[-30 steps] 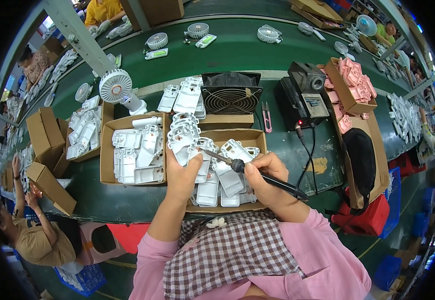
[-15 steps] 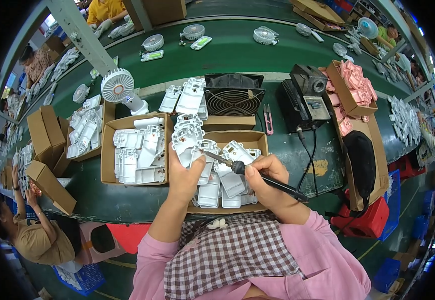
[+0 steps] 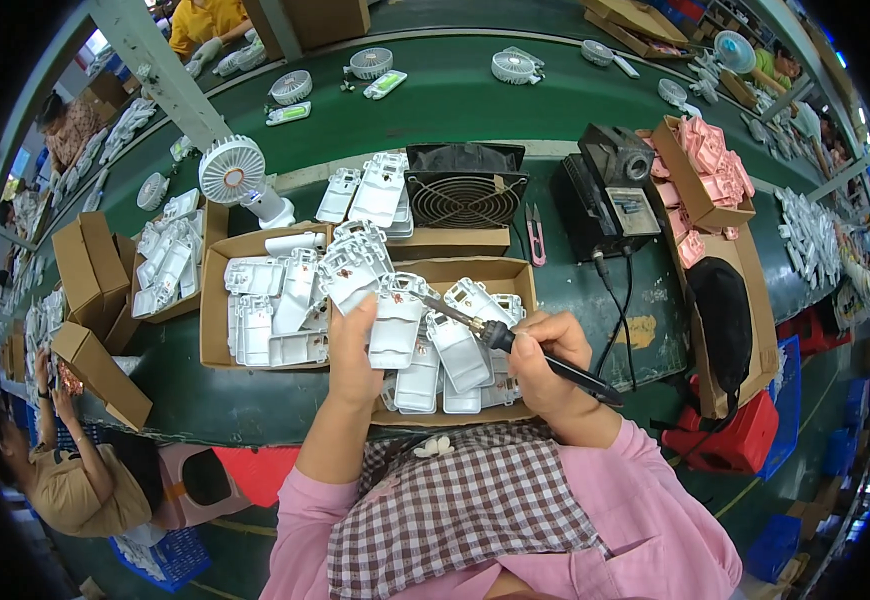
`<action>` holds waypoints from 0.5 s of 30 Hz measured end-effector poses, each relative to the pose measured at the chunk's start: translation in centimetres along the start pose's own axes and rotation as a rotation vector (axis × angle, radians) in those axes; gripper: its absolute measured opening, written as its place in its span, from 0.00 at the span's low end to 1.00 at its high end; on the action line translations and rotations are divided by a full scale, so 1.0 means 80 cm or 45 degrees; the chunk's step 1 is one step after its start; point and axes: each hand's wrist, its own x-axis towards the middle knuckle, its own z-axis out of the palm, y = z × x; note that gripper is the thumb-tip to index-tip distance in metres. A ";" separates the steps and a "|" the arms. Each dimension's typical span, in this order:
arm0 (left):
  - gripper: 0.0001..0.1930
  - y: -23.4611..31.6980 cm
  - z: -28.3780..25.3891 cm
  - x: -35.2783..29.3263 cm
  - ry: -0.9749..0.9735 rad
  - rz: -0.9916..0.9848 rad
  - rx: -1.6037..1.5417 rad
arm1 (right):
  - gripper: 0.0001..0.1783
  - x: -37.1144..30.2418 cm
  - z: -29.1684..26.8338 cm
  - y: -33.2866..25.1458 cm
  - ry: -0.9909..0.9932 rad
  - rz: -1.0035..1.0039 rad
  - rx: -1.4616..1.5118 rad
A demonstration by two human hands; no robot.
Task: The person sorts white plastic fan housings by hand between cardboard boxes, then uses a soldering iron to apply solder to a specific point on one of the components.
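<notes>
My left hand (image 3: 357, 352) is closed around several white plastic casings (image 3: 353, 262), fanned out above the fingers. The foremost casing (image 3: 395, 335) shows a reddish metal piece near its upper end. In my right hand (image 3: 552, 362) is a soldering iron (image 3: 577, 378) with a black handle, gripped like a pen. Its metal tip points left at that casing's upper end; whether it touches, I cannot tell. Beneath both hands stands a cardboard box (image 3: 515, 272) with more white casings (image 3: 458, 350) in it.
Left of my hands stands another box (image 3: 213, 340) of white casings. Behind are a small white fan (image 3: 233, 170), a black square fan (image 3: 465, 195), pink-handled snips (image 3: 535, 237) and a black soldering station (image 3: 595, 200). Pink parts (image 3: 710, 160) fill a box at right. A green conveyor belt (image 3: 435, 100) carries fan parts.
The casings in my left hand have spread, with one now lower and to the right of the others. The soldering iron shifted slightly right and down. Fan parts on the belt moved left.
</notes>
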 end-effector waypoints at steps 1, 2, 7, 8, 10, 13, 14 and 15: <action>0.16 0.000 -0.001 0.002 -0.014 -0.016 -0.160 | 0.07 0.000 -0.001 0.001 0.008 0.001 -0.001; 0.14 0.001 0.001 0.001 -0.053 0.009 -0.177 | 0.07 0.001 -0.002 0.002 0.005 -0.021 -0.008; 0.15 0.004 0.015 -0.003 0.037 0.100 0.022 | 0.07 0.002 -0.005 0.004 0.014 -0.039 0.011; 0.16 0.003 0.015 -0.003 0.040 0.131 0.040 | 0.07 0.001 -0.005 0.005 0.025 -0.039 0.025; 0.16 0.010 0.019 -0.005 0.083 0.199 0.035 | 0.07 0.001 -0.006 0.005 0.042 -0.038 0.039; 0.17 0.016 0.017 -0.004 0.149 0.273 0.001 | 0.07 -0.001 -0.009 0.007 0.044 -0.062 0.024; 0.19 0.020 0.014 -0.006 0.114 0.273 -0.107 | 0.07 -0.002 -0.010 0.009 0.046 -0.066 0.036; 0.21 0.024 0.014 -0.008 0.079 0.272 -0.215 | 0.07 -0.002 -0.011 0.010 0.048 -0.071 0.048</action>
